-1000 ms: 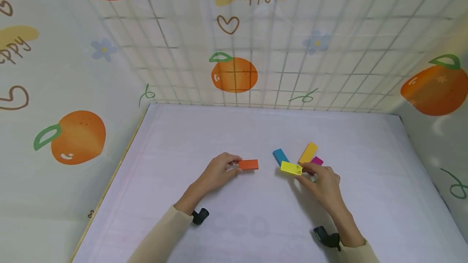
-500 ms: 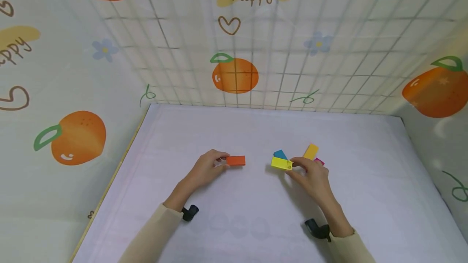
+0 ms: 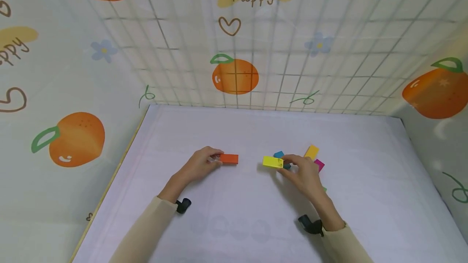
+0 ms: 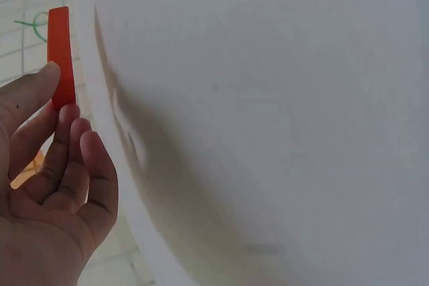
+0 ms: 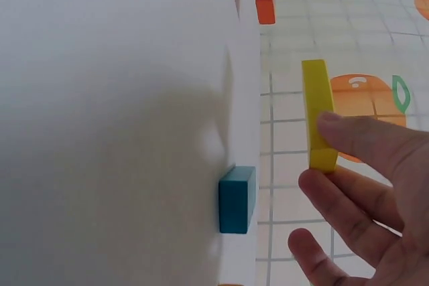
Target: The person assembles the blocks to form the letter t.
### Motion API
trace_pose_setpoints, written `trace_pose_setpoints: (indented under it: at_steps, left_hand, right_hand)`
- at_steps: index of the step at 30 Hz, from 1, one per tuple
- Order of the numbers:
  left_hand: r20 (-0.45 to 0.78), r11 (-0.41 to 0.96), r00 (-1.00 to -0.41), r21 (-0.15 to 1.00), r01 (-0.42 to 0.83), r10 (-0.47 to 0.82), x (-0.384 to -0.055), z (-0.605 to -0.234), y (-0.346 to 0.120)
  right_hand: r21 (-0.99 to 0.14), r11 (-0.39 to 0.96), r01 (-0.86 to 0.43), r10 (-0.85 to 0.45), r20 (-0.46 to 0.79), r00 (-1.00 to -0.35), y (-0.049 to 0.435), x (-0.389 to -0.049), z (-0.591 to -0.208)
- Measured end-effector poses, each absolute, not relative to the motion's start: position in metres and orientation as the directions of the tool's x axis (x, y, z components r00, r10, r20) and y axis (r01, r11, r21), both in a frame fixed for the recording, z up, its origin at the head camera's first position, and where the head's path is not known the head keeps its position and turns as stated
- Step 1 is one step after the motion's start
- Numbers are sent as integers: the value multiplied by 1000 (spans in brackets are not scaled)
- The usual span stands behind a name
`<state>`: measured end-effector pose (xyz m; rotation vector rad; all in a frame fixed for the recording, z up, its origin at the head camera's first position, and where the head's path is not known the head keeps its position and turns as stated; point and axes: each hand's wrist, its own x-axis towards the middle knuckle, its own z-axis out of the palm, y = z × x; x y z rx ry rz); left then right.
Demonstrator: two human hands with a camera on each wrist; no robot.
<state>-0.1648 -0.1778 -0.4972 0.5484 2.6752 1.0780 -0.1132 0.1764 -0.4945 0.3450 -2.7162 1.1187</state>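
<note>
My left hand [image 3: 200, 164] pinches one end of an orange-red block [image 3: 229, 159] between thumb and fingers, low over the white table. In the left wrist view the thumb presses the flat face of this orange-red block [image 4: 60, 58]. To the right, my right hand [image 3: 302, 172] pinches a yellow block [image 3: 272, 162] by its right end. The right wrist view shows the yellow block [image 5: 317, 112] held off the tabletop, with a blue block [image 5: 234, 202] lying on the table near the fingers. A gap separates the two held blocks.
Behind and beside the right hand lie an amber block [image 3: 312, 151], a magenta block [image 3: 319, 165] and a mostly hidden green block [image 3: 324, 189]. The table [image 3: 204, 129] meets a printed cloth wall [image 3: 175, 72] at the back.
Both hands have shifted left with their blocks, the orange-red block and the yellow block staying in their grips. More of the magenta and green blocks shows now; the yellow block now overlaps the blue one.
</note>
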Motion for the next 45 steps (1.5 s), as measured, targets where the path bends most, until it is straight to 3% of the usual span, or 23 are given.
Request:
trace_pose_setpoints:
  at_steps: [45]
  left_hand:
    - [-168, 725, -912, 665, 176, 375, -176, -511, -184]
  right_hand:
    - [-698, 679, -227, -190, 132, -973, 111, -143, -513]
